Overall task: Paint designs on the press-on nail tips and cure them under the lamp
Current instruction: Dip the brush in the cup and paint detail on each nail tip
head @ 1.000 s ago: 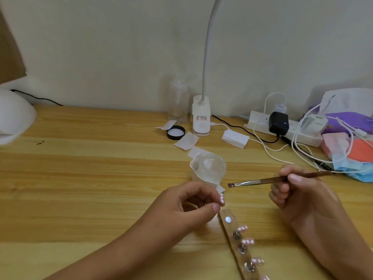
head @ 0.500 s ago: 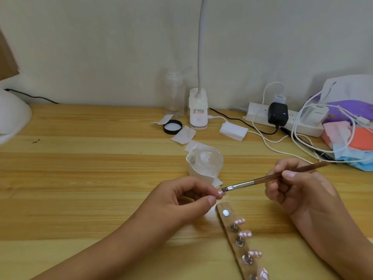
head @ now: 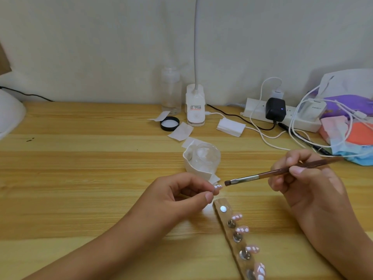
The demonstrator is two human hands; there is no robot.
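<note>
Above the table (head: 80, 188), left hand (head: 177, 197) pinches nail tip (head: 218, 186) beside brush (head: 282, 172).

- plain off-white wall (head: 101, 47) right behind
- light striped wood-grain table (head: 70, 178) pushed up against it
- white gooseneck desk lamp (head: 195, 110) at the back, neck running out of shot

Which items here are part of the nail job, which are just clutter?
In use: brush in right hand, nail tip pinched by left hand, wooden holder strip, clear jar.
Lying about: power strip, black lid, clear bottle, blue face mask.
</note>
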